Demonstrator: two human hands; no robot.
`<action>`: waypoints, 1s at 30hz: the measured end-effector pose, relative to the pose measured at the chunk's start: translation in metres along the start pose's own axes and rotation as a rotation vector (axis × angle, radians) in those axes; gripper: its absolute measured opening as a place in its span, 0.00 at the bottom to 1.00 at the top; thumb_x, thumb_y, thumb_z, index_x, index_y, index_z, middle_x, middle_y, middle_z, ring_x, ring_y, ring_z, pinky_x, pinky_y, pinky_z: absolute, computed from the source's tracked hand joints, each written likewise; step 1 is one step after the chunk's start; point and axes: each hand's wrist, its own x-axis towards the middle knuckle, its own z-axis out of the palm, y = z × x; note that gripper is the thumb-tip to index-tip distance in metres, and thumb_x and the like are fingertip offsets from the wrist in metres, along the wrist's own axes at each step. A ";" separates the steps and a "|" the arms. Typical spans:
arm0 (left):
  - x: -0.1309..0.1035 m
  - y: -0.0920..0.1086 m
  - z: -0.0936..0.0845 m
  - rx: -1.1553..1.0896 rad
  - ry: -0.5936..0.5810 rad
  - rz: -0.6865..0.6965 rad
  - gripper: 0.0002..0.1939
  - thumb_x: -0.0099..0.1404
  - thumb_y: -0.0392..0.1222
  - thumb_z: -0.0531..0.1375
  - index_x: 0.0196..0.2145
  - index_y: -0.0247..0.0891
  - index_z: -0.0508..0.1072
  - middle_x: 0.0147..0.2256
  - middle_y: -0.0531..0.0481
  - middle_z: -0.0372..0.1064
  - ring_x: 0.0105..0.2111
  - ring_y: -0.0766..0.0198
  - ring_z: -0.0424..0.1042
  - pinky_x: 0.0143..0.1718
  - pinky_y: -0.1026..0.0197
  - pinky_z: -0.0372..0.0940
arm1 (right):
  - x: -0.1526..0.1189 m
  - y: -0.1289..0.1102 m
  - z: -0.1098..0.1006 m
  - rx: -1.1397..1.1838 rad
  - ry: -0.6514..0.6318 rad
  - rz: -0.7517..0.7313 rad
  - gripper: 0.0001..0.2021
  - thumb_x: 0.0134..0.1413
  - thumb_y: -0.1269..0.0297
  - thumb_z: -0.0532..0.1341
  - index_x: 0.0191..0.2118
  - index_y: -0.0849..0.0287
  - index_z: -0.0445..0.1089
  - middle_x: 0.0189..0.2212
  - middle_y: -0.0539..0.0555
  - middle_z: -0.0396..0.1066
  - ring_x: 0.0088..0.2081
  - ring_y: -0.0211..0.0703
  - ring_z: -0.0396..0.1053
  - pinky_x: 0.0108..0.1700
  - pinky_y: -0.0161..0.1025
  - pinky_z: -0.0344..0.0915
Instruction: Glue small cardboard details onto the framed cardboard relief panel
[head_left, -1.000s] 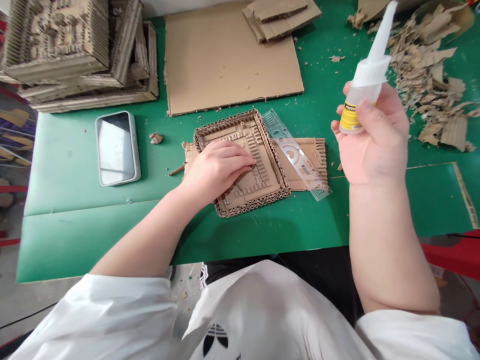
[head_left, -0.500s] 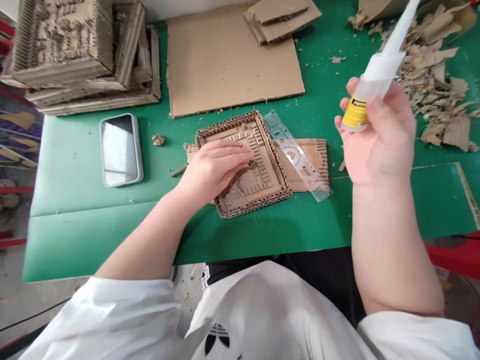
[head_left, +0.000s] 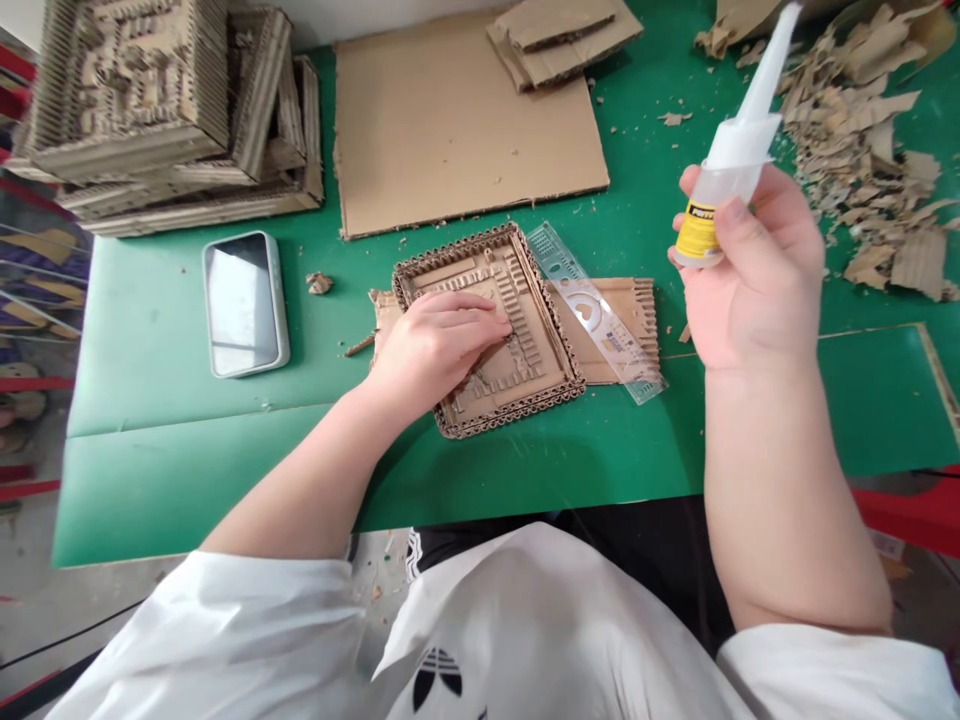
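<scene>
Left: a phone, back from the front edge of the green table. Centre: the left hand, fingers together, reaches inside a cardboard tray; whether they pinch anything, I cannot tell. A ruler slants beside the tray's right edge. Upper right: the right hand, fingers wrapped round a bottle; yellow label, lettering unclear.

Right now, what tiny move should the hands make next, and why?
I'd perhaps lift the left hand slightly from the cardboard tray: it hides the spot beneath, so that part can't be checked. The right hand holds the bottle off to the side, nozzle up, clear of the tray.
</scene>
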 end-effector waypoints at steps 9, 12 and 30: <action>0.002 0.003 -0.006 0.011 -0.018 -0.043 0.10 0.64 0.36 0.58 0.43 0.37 0.74 0.38 0.46 0.76 0.42 0.59 0.73 0.44 0.55 0.69 | 0.006 0.020 -0.004 -0.088 0.190 -0.072 0.20 0.50 0.61 0.64 0.49 0.53 0.59 0.50 0.56 0.67 0.51 0.50 0.68 0.47 0.50 0.67; 0.002 0.005 -0.005 0.055 -0.022 -0.015 0.09 0.65 0.36 0.56 0.41 0.37 0.75 0.36 0.45 0.75 0.38 0.60 0.71 0.40 0.55 0.69 | 0.005 0.017 -0.002 -0.275 0.210 0.012 0.21 0.47 0.63 0.66 0.46 0.54 0.59 0.47 0.55 0.70 0.46 0.48 0.71 0.43 0.47 0.68; 0.003 0.008 -0.003 0.101 -0.137 0.024 0.14 0.68 0.35 0.51 0.43 0.39 0.75 0.39 0.44 0.75 0.42 0.57 0.70 0.42 0.52 0.67 | 0.004 0.020 0.005 -0.452 0.106 0.056 0.20 0.48 0.58 0.66 0.46 0.50 0.62 0.46 0.53 0.72 0.44 0.49 0.71 0.37 0.48 0.71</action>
